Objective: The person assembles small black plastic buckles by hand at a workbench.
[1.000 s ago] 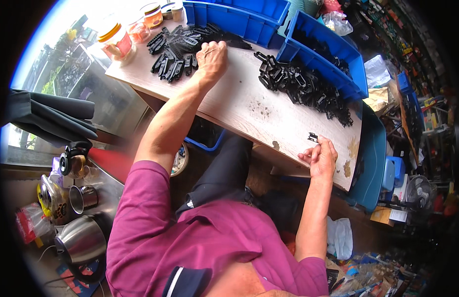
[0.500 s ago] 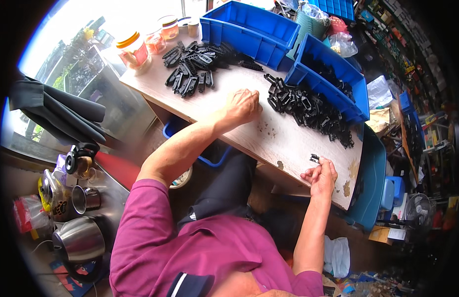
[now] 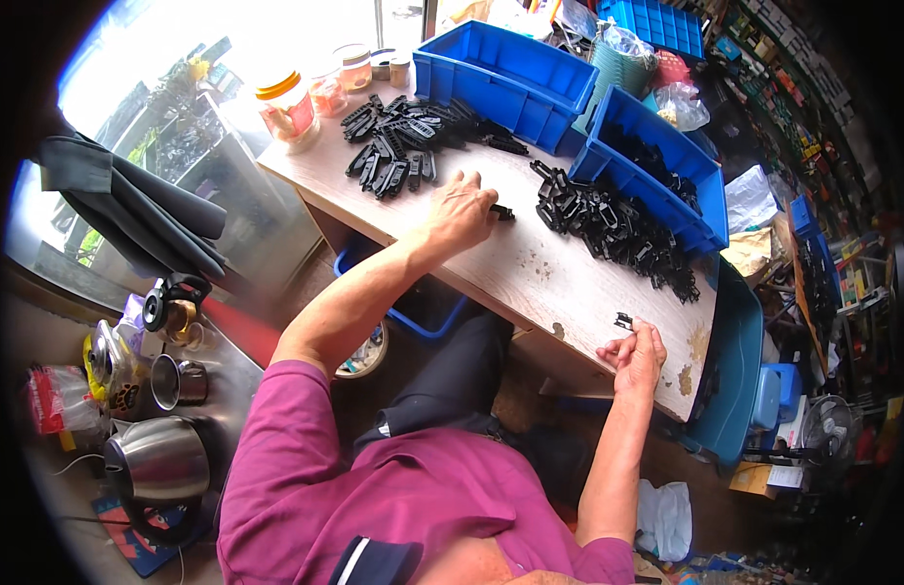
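Observation:
My left hand (image 3: 461,212) is over the middle of the table, knuckles up and fingers curled. A dark end of a black plastic part (image 3: 504,213) sticks out at its fingertips; the rest is hidden by the hand. Near the table's front right corner, my right hand (image 3: 635,357) pinches a small black plastic clip (image 3: 623,320) between thumb and fingers. Beyond my left hand lies a pile of long black slotted parts (image 3: 398,136). To the right, a heap of small black clip-like pieces (image 3: 613,219) spreads across the tabletop.
Two blue bins (image 3: 505,93) (image 3: 705,210) line the table's (image 3: 539,283) far side; the right one holds black pieces. Jars (image 3: 286,112) stand at the far left corner. A teal tub (image 3: 734,361) adjoins the right edge. A steel kettle (image 3: 159,463) sits at lower left.
My left hand has shifted slightly left, and a black part now shows at its fingertips. My right hand still holds the clip in about the same place. The whole view has shifted a little.

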{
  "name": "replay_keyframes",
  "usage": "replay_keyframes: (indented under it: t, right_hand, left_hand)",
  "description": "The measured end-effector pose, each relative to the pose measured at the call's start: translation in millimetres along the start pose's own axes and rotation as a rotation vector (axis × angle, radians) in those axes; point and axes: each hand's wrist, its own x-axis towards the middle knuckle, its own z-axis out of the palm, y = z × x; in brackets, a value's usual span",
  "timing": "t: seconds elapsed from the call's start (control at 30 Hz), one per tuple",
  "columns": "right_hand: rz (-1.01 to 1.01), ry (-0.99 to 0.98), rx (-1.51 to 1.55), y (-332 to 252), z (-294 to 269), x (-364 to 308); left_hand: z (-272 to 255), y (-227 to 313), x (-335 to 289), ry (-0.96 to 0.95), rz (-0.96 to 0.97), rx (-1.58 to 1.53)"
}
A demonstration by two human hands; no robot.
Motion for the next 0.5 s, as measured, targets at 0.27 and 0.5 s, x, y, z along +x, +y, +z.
replay_keyframes:
  t: [0.27,0.5]
  right_hand:
    - [0.007,0.001,0.076,3,2,-1]
    - [-0.084,-0.14,0.179,-3,33,-15]
  left_hand:
    - [16,5,-23,0.064,-0.261,-0.35]
    - [14,107,-60,-0.082,-0.462,-1.472]
